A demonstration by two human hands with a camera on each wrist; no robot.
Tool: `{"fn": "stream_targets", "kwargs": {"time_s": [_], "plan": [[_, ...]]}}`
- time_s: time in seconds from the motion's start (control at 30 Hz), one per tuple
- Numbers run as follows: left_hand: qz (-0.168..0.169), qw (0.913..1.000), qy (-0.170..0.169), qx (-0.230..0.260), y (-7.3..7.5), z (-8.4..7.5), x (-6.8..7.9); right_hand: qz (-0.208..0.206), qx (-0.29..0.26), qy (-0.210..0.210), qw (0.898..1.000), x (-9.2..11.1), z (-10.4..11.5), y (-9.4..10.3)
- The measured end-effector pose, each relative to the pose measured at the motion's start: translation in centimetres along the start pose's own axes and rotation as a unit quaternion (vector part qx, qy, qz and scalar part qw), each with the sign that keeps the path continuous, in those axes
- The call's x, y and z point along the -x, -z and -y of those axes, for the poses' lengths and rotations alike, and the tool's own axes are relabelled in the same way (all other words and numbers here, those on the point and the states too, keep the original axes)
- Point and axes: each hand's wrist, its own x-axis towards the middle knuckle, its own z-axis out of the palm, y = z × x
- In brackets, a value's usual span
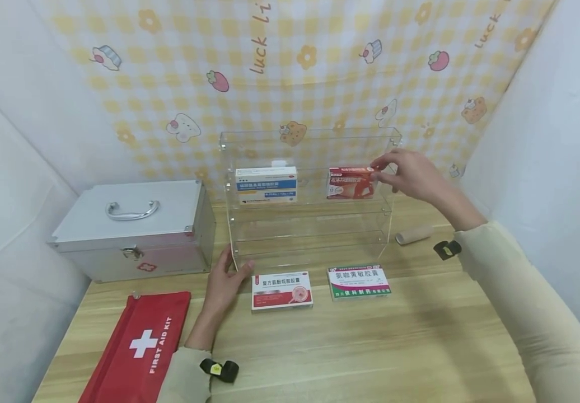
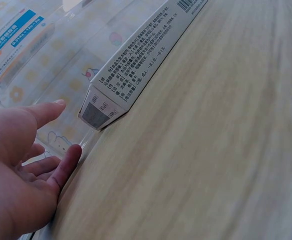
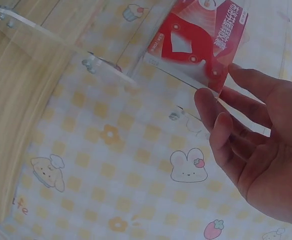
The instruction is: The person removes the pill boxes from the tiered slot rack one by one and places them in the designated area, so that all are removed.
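Note:
A clear acrylic tiered rack stands upright on the table. My right hand pinches the right end of a red medicine box on an upper tier; in the right wrist view its thumb and forefinger meet at the box's corner, the other fingers loosely bent. A white and blue medicine box stands on the same tier, to the left. At the rack's lower left corner is my left hand, fingers relaxed and spread around the side panel. Its contact with the panel is unclear. A red and white medicine box lies beside its thumb.
A white, purple and green medicine box lies in front of the rack. To the left stand a silver first aid case and a red first aid pouch. A small cardboard tube lies right of the rack, with a patterned curtain behind.

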Motion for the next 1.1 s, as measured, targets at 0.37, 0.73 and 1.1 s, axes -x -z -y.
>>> {"fn": "stream_targets", "kwargs": {"time_s": [0.37, 0.73, 1.1], "plan": [[0.002, 0.9999, -0.007, 0.008, -0.1, 0.0, -0.1, 0.089, -0.084, -0.042, 0.992, -0.6, 0.1, 1.0], [0.004, 1.0, 0.004, 0.003, 0.1, 0.3, -0.1, 0.148, -0.128, -0.033, 0.98, -1.6, -0.4, 1.5], [0.01, 0.9999, -0.006, 0.007, -0.3, 0.2, -0.5, 0.084, -0.144, -0.029, 0.986, -1.2, -1.6, 0.7]]}}
